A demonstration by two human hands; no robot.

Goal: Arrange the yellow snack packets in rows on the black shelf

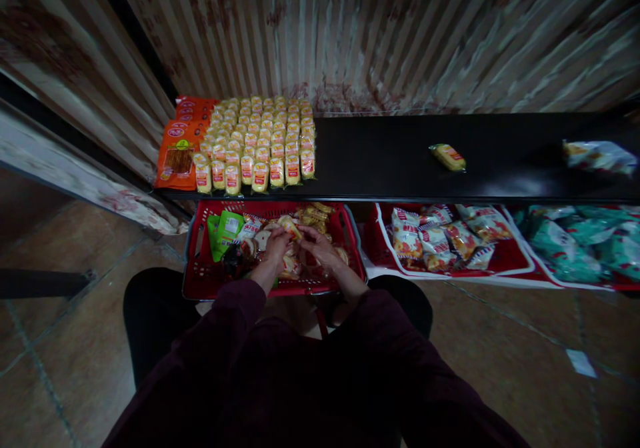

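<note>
Both hands are over a red basket (pixel 270 291) of mixed snack packs. Closed around a small yellow wrapped cake (pixel 290 226) is my left hand (pixel 278 247). Beside it, my right hand (pixel 320 245) has its fingertips near the cake's right side; whether they grip anything is too small to tell. A green pack (pixel 226 229) lies at the basket's left, and gold-wrapped pieces (pixel 316 215) are at its back right. Behind the basket, rows of yellow wrapped cakes (pixel 260 145) stand on the black shelf (pixel 375 155).
Orange packs (pixel 179 155) lie at the shelf's left end. A single wrapped cake (pixel 449 157) and a white pack (pixel 600 157) lie farther right. Baskets of snack bags (pixel 435 245) and teal bags (pixel 570 245) are to the right. A dark bar (pixel 45 283) is at left.
</note>
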